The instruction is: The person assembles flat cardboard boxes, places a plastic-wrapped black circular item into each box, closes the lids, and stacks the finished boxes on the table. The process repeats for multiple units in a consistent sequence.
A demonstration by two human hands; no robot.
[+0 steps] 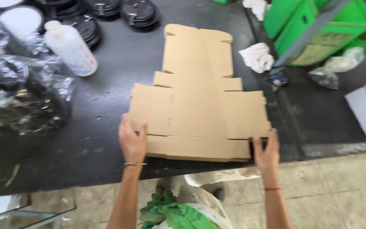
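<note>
A: What is being worked on here?

B: A flat, brown, die-cut corrugated cardboard box blank (pixel 200 106). It lies unfolded on the dark bench (pixel 106 97), with its nearest long flap along the bench's front edge.

A: And the hands?

B: The left hand (pixel 133 142) rests on the blank's near left corner, fingers held together and laid flat over the card, thumb out to the side. The right hand (pixel 267 154) is at the near right corner, fingers curled against the end of the front flap. Neither has lifted anything that I can see.

A: So which step is this?

B: I judge it to be the very start of folding: the blank is flat and both hands sit at the ends of the front flap. The next move seems to call for an even lift from both corners, so the flap bends along its scored crease rather than buckling.

A: What lies around the blank?

B: Left of it and further back, a white plastic bottle (pixel 70 47) lies on its side. Beyond that are stacks of round black lids (pixel 137 12). Far left of the blank sit crumpled clear plastic bags (pixel 22 97) of dark items. Right of the blank's upper part is a crumpled white cloth (pixel 257 57), and further right, green plastic crates (pixel 318 29).
</note>
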